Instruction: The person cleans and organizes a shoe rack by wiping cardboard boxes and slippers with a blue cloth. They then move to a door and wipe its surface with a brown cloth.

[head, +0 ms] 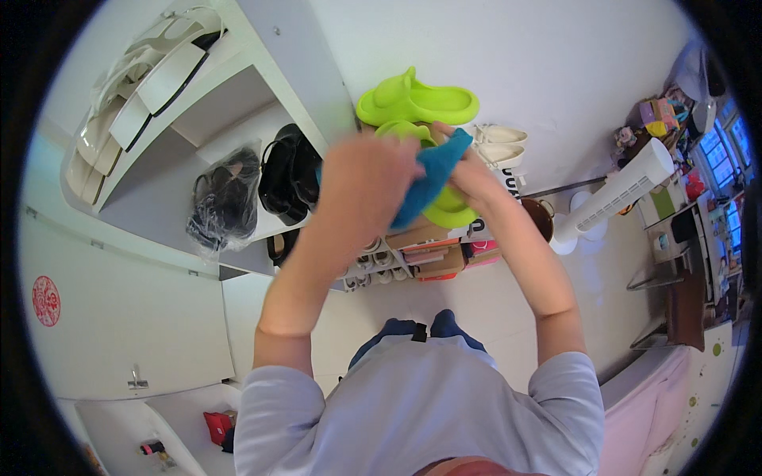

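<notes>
My left hand (372, 178), blurred, is closed on a blue cloth (434, 172). The cloth lies across a lime-green slipper (453, 211) and hides its middle. My right hand (471, 177) grips that slipper from its right side, its fingers partly covered by the cloth. Just beyond, against the white wall, rests a matching lime-green slipper (443, 104) with its toe pointing left. A pair of cream-white shoes (503, 146) stands right of my right hand.
A white cabinet on the left holds black shoes (286, 175) and a plastic-wrapped black item (225, 199). Below my hands, a rack carries several shoes (381, 259) and cardboard boxes (439, 262). On the right stand a brown pot (537, 217) and a white tower fan (622, 193).
</notes>
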The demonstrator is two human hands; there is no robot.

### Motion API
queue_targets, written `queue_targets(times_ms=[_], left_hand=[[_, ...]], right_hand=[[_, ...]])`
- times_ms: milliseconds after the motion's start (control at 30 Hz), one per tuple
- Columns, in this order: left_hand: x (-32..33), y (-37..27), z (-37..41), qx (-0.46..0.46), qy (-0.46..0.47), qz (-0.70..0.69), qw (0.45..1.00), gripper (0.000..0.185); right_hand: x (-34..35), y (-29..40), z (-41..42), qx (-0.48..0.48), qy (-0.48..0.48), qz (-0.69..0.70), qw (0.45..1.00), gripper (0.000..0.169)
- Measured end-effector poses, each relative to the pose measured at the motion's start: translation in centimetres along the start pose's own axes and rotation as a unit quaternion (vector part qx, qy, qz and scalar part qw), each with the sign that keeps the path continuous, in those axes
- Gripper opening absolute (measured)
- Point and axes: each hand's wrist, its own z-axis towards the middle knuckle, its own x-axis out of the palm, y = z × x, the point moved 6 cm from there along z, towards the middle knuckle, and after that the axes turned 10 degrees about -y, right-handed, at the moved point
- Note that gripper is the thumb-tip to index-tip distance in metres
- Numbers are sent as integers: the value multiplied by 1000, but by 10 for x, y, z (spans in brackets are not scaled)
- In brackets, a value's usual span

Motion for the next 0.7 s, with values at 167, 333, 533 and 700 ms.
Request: queue_targets(times_ms=[167, 333, 533, 700], left_hand=[[57, -26, -71, 1, 11, -180, 984, 41], [113, -44, -80, -55, 107, -167, 979, 55], [134, -20, -88, -87, -4, -199, 976, 54], [124, 9, -105, -72, 11, -197, 978, 47]], right_hand=[[-75, 21, 65, -345, -131, -299, 880, 35], [-48, 25, 98, -486, -137, -469, 725, 42], [-26, 11, 134, -357, -90, -585, 723, 46], [-38, 12, 160, -348, -79, -573, 738, 48]])
